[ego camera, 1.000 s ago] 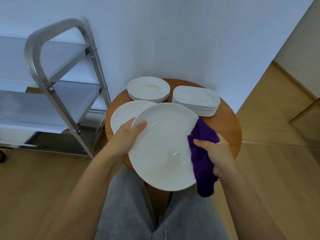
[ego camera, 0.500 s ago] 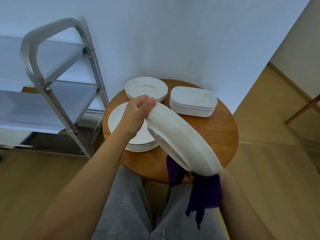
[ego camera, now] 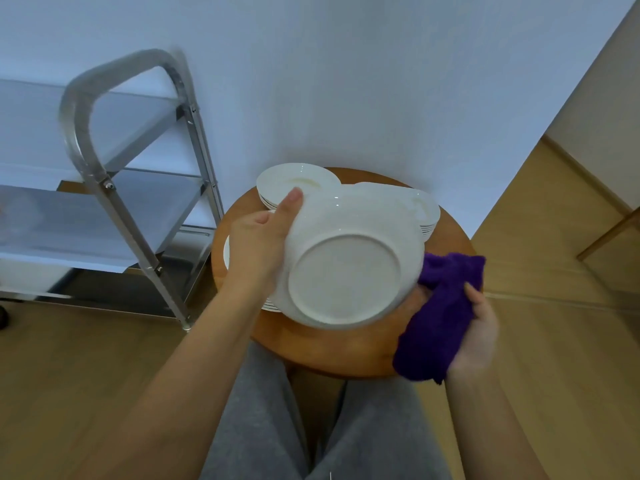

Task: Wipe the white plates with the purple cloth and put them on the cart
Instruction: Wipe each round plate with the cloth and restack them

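Observation:
A round white plate point(ego camera: 346, 271) is held over the table with its underside and foot ring turned up toward me. My left hand point(ego camera: 259, 251) grips its left rim, thumb on the back. My right hand point(ego camera: 478, 327) holds the bunched purple cloth point(ego camera: 440, 317) against the plate's lower right edge. Behind the plate sits a stack of round plates point(ego camera: 294, 180), and a stack of rectangular plates point(ego camera: 427, 213) is mostly hidden. Another plate stack point(ego camera: 227, 251) peeks out under my left hand. The metal cart point(ego camera: 104, 188) stands at the left.
A round wooden table point(ego camera: 346, 355) carries the plate stacks, against a white wall. My grey-trousered legs are below it. Wooden floor stretches left and right, with a wooden frame at the far right edge.
The plate has been flipped from face up, through edge-on, to underside up. My right hand with the cloth came out from beneath the plate to its lower right edge.

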A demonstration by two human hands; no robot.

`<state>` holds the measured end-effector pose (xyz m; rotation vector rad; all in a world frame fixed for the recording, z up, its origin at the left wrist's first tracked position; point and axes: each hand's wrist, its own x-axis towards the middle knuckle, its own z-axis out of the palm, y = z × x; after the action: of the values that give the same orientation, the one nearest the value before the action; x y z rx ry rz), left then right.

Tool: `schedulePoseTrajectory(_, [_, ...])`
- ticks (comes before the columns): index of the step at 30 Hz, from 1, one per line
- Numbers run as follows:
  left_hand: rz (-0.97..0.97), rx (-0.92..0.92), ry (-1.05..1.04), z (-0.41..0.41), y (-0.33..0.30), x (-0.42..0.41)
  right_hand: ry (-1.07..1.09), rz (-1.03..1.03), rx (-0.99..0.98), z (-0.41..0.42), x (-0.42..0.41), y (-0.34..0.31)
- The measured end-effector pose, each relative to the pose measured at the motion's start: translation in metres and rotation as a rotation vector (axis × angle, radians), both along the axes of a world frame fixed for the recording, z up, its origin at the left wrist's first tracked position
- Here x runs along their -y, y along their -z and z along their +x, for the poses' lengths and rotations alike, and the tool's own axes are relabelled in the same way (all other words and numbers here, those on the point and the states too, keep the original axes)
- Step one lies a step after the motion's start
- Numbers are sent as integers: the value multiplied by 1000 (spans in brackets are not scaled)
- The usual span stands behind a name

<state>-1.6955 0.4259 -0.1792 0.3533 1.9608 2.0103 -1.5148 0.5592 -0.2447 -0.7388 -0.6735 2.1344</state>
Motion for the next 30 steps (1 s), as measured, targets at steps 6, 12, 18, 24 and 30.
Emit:
schedulePoseTrajectory(6, [42,175,1,46,6,-14,4,806,592,-31,10,-38])
schedulePoseTrajectory(12, [169,293,-63,59,13,-16,182,1406,783,-63,30,-43])
schedulePoseTrajectory(18, [256,405,-132,60,17,-10,187,1834,889,-71,74,-24])
schedulePoseTrajectory(24, [393,668,-81,60,22,-6,234,2051,1057,-62,77,-20])
schedulePoseTrajectory(30, [456,628,-163,38,18,2,306,2044,1024,-32,41,2])
